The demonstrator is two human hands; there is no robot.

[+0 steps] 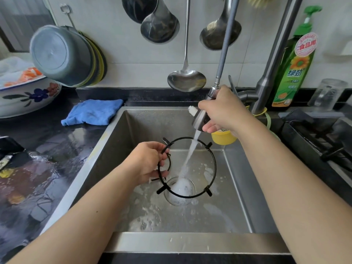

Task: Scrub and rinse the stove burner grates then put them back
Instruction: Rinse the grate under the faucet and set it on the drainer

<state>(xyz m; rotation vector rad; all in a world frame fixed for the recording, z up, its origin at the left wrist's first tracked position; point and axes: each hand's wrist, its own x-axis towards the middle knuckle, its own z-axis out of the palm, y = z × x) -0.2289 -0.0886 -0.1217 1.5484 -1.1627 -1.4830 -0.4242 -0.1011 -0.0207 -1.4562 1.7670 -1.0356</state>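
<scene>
Over the steel sink, above the drain: burner grate, black wire ring with four short stubby feet, held tilted on edge, clear of the sink floor. Left rim gripped by left hand, fingers curled round the wire. Thin, wet, dark all over; a second, smaller wire loop visible by the gripping fingers. Through the ring: white water stream, running down onto the drain, foam scattered across the sink floor. Up and right of the grate, apart from it: pull-out spray head, metal, clasped in right hand, fingers wrapped round it, a white-bristled tip sticking out beside the thumb. Behind that hand: yellow cup at the sink's right wall, faucet column, green dish soap bottle. On the wall: hanging ladles, stacked bowls. On the dark wet surface left of the sink: blue cloth, flowered basin. Far right: stove.
</scene>
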